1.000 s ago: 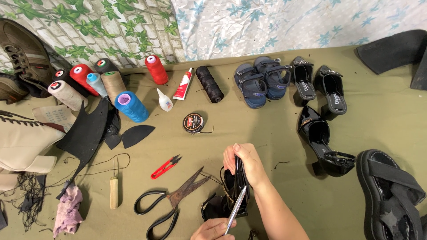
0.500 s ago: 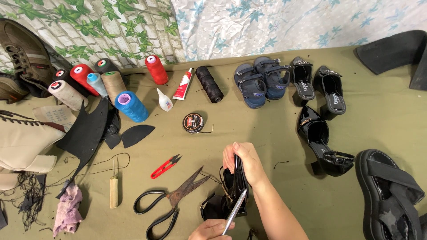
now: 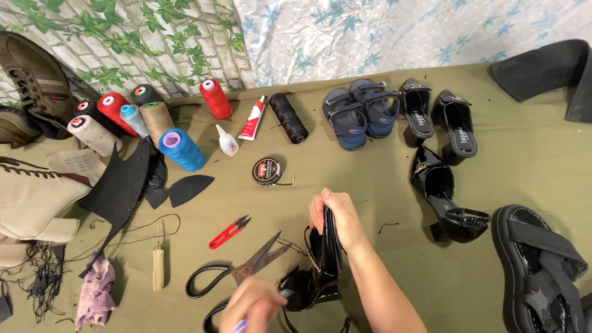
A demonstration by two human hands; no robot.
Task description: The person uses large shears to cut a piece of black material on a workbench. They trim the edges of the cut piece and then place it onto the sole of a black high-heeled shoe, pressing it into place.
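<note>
My right hand (image 3: pixel 336 216) grips the upper edge of a glossy black shoe (image 3: pixel 317 268) that stands on the green cloth near the front. My left hand (image 3: pixel 250 306), blurred, is low at the front edge beside the shoe's toe and holds a thin tool with a blue tip. Large rusty scissors (image 3: pixel 237 271) lie just left of the shoe, and red thread snips (image 3: pixel 228 232) lie above them.
Spools of thread (image 3: pixel 182 150) cluster at the back left with a glue tube (image 3: pixel 251 119) and a round tin (image 3: pixel 267 171). Blue sandals (image 3: pixel 361 112), black heels (image 3: pixel 444 120) and a black sandal (image 3: pixel 542 268) sit to the right. An awl (image 3: pixel 158 268) lies at left.
My left hand has moved left and down with the thin tool, away from the shoe's opening. My right hand keeps its grip on the shoe.
</note>
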